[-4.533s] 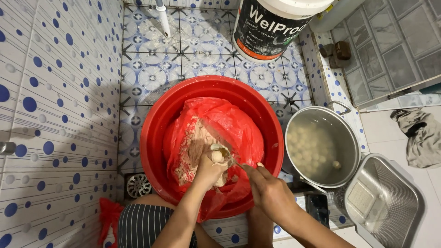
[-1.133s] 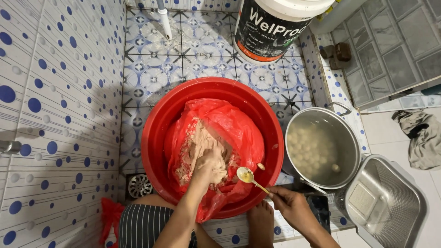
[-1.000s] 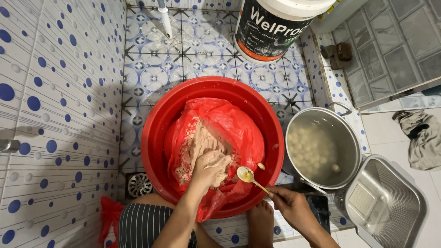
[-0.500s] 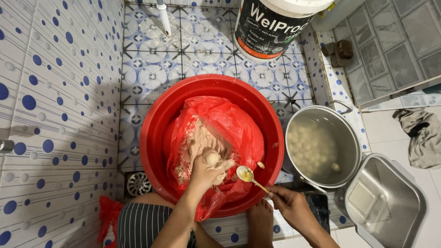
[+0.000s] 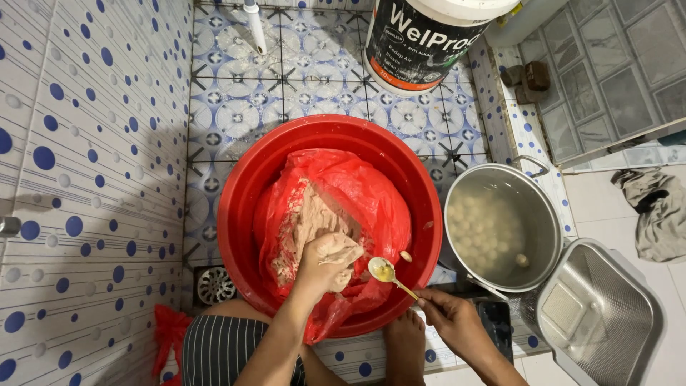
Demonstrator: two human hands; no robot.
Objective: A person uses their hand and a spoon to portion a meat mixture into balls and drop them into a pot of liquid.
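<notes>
Digging into the pale beige paste (image 5: 314, 221), the left hand (image 5: 330, 261) is closed around a lump of it, fingers curled and coated, right over the red plastic bag (image 5: 371, 193) that lines the round red plastic basin (image 5: 243, 214). Over on the other side, the right hand (image 5: 454, 323) pinches the thin handle of a small metal spoon (image 5: 382, 270) between fingertips, its bowl carrying a yellowish dab and hovering just beside the lump. By the look of it, this is the portioning step: a ball squeezed up out of the fist, and the spoon would need to slide under it and lift it clear. One small ball (image 5: 405, 256) sits on the bag near the spoon. Count them off: one basin, one bag, one spoon, one round steel pot (image 5: 547, 214) holding many pale balls in cloudy water, too many to count.
</notes>
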